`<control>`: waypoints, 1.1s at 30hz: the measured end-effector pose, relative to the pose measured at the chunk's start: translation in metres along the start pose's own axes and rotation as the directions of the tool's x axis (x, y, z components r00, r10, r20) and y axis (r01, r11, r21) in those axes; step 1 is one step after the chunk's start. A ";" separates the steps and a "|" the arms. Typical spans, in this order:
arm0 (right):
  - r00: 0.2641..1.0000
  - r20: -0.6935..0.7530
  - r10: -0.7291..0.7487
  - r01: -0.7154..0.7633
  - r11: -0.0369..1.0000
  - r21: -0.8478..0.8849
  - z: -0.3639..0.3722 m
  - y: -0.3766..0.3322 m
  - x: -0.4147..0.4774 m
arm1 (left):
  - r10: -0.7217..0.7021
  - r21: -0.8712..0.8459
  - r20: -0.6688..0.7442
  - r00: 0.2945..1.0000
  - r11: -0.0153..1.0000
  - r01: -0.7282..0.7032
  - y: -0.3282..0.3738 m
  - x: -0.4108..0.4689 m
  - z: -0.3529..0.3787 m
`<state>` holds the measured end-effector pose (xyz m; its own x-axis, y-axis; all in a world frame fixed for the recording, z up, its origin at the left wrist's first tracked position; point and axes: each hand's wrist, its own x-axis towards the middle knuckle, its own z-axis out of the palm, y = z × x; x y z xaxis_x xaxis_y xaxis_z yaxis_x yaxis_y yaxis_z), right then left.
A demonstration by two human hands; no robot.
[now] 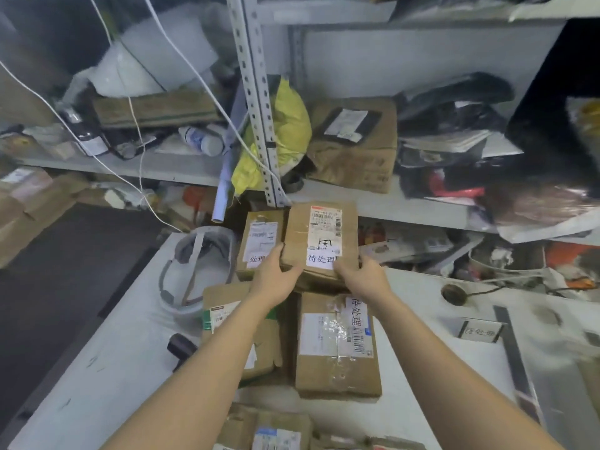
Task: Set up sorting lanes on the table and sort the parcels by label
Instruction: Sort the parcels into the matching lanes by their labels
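On the table (pixel 113 368), the left hand (pixel 276 277) and right hand (pixel 363 277) hold the back right box (pixel 321 235), just beside the back left box (pixel 259 241). The front left box (pixel 227 319) and front right box (pixel 334 352) lie before them. A headset (pixel 185 251) lies to the left and a card (pixel 480 331) to the right. A shelf (pixel 406 203) stands behind.

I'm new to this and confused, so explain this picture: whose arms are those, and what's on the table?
No machine here. One camera worn on a person's head looks forward and down, so the bare arms are the wearer's own. The left hand and right hand grip a brown cardboard parcel by its near edge; it carries a shipping label and a white sticker. Other parcels lie on the white table: a smaller box left of it, a larger box nearer. A small sign stands further right. Cluttered shelves stand behind.
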<state>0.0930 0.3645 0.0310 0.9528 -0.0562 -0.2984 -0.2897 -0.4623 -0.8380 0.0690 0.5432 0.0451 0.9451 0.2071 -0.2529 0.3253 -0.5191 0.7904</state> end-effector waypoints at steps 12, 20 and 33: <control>0.985 -0.175 -0.007 0.038 0.984 0.174 0.033 -0.021 -0.030 | 0.114 -0.303 0.057 0.992 0.949 -0.092 -0.019 0.021 -0.024; 0.937 -0.318 -0.142 0.214 0.956 0.203 -0.007 -0.065 -0.081 | 0.388 -0.351 -0.021 0.921 0.860 -0.370 0.030 -0.015 -0.054; 0.953 -0.297 0.061 0.010 0.973 0.230 -0.180 0.103 -0.209 | 0.357 -0.177 0.179 0.917 0.928 -0.326 0.073 -0.175 0.127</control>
<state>-0.1194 0.1691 0.0892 0.9172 -0.3447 -0.1996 -0.2937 -0.2469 -0.9234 -0.0688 0.3634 0.0760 0.9884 -0.1436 -0.0499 -0.0123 -0.4028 0.9152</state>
